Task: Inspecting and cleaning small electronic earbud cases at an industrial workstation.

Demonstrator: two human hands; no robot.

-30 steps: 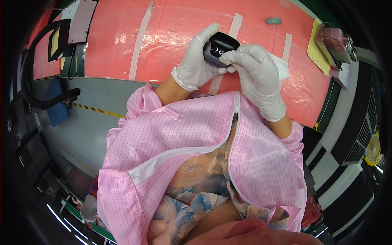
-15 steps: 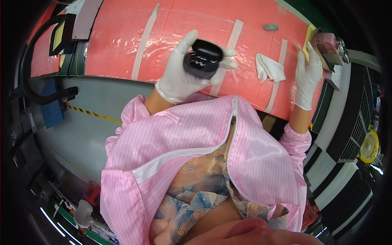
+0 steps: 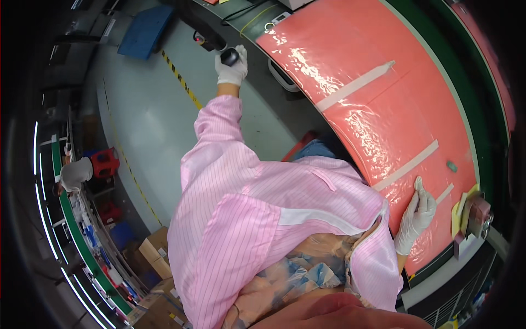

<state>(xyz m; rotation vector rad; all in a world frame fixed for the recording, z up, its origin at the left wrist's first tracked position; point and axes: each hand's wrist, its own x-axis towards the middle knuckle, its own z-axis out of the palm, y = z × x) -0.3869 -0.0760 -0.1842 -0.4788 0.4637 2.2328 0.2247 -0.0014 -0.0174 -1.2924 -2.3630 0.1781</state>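
Note:
My left hand (image 3: 233, 73), in a white glove, is stretched out to the far left, off the table. It is closed around a small glossy black case (image 3: 229, 56) with a rounded top. The case is right by the end of a thick black hose (image 3: 200, 27); whether they touch I cannot tell. My right hand (image 3: 418, 215), gloved too, rests low over the pink table mat (image 3: 378, 131) with its fingers drawn together. Anything under those fingers is hidden. The white cloth does not show apart from the glove.
Pale tape strips (image 3: 356, 86) cross the mat. A small green piece (image 3: 451, 166) lies beyond my right hand. At the mat's right end stand a pinkish container (image 3: 478, 213) and yellow sheets (image 3: 459, 211). A blue panel (image 3: 145, 32) and cardboard boxes (image 3: 156, 253) are at the left.
My left hand has carried the black case from above the mat out to the hose end. My right hand has left the yellow sheets for where the cloth lay. The view has turned left.

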